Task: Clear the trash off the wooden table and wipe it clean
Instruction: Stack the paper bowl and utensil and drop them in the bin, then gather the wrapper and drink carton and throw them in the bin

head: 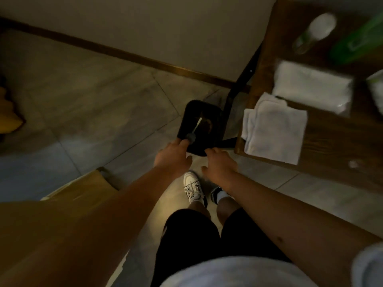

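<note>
A black trash bin (211, 119) stands on the floor beside the wooden table (339, 141). Inside it lie a pale strip and a small grey piece (191, 137). My left hand (174, 157) is at the bin's near rim with its fingers curled, the fingertips right at the grey piece; the blur hides whether it grips anything. My right hand (220, 166) hovers at the same rim with fingers apart and nothing in it. On the table's near corner lies a folded white cloth (273, 129). A small pale crumb (352, 164) sits near the table's front edge.
Farther back on the table are a white packet (310, 85), a clear plastic bottle (315, 32), a green package (358, 40) and a white item (377, 90) at the right edge. The table's black leg (238, 88) stands next to the bin. A yellowish piece of furniture (87, 189) is at my left.
</note>
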